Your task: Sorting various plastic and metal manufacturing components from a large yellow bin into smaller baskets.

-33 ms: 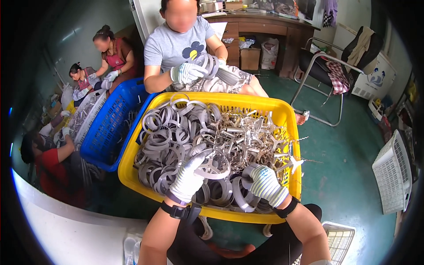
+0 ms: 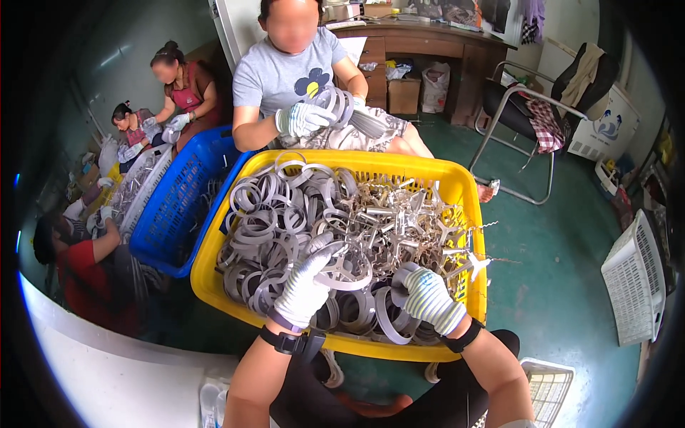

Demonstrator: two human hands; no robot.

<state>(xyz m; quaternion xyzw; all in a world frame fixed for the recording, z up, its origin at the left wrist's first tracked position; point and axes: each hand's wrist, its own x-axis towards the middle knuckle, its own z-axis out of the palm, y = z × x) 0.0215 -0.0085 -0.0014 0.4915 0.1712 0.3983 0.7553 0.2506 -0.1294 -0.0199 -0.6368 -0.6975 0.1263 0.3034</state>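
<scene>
My left hand [image 2: 305,285], in a white striped glove with grey fingertips, is closed on a grey ring [image 2: 354,284]. Inside that ring sits a shiny three-armed metal piece [image 2: 344,269]. My right hand [image 2: 430,298], gloved the same way, is curled low over the basket's near right part. Its fingertips are pressed together, and what lies between them is hidden. Both hands are above a yellow basket [image 2: 467,187]. Grey rings [image 2: 258,214] heap up on its left and near side; metal pieces with three arms and wavy wires [image 2: 399,214] fill its right.
Across the basket a seated person [image 2: 285,85] in gloves holds several grey rings [image 2: 337,105]. A blue basket [image 2: 168,214] stands on the left, with more people working beyond it. A chair [image 2: 531,114], a desk [image 2: 428,46] and a white basket [image 2: 635,282] are around.
</scene>
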